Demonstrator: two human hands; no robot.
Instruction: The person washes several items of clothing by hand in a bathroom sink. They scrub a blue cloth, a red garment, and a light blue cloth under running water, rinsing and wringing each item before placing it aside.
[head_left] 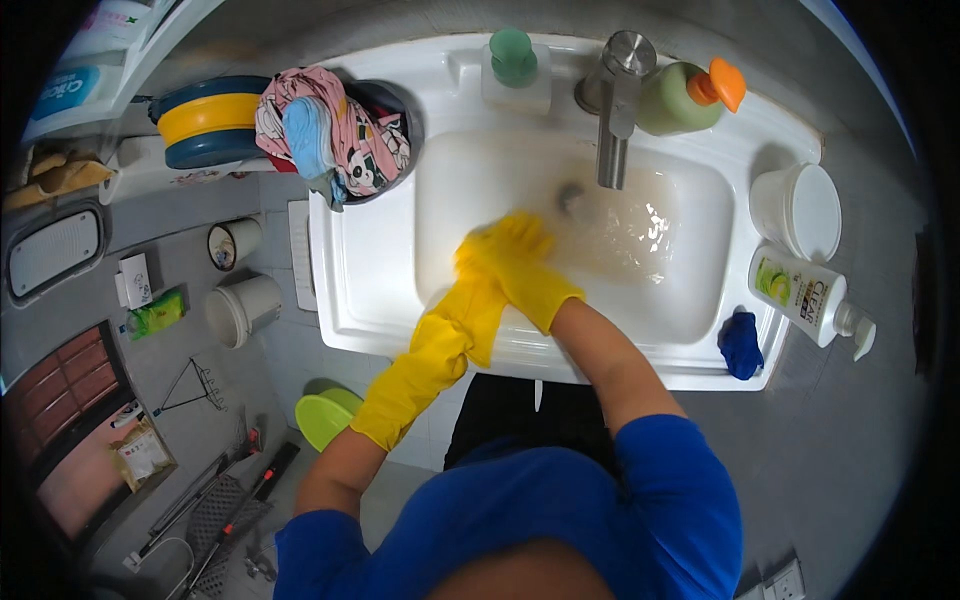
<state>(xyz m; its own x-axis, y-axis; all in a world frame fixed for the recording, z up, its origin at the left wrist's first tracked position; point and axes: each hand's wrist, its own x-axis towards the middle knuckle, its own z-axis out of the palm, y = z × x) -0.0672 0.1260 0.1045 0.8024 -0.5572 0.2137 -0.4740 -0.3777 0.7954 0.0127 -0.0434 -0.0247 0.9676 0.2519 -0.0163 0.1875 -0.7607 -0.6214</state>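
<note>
Yellow-gloved right hand and left hand press together, blurred, inside the wet sink.

Left hand: I see it yellow-gloved to the forearm, pressed against my right hand. Right hand: short yellow glove, fingers blurred, forearm bare; grip state unclear on both.

White sink rim: green bottle, white pump bottle, blue cloth, white tub.
</note>
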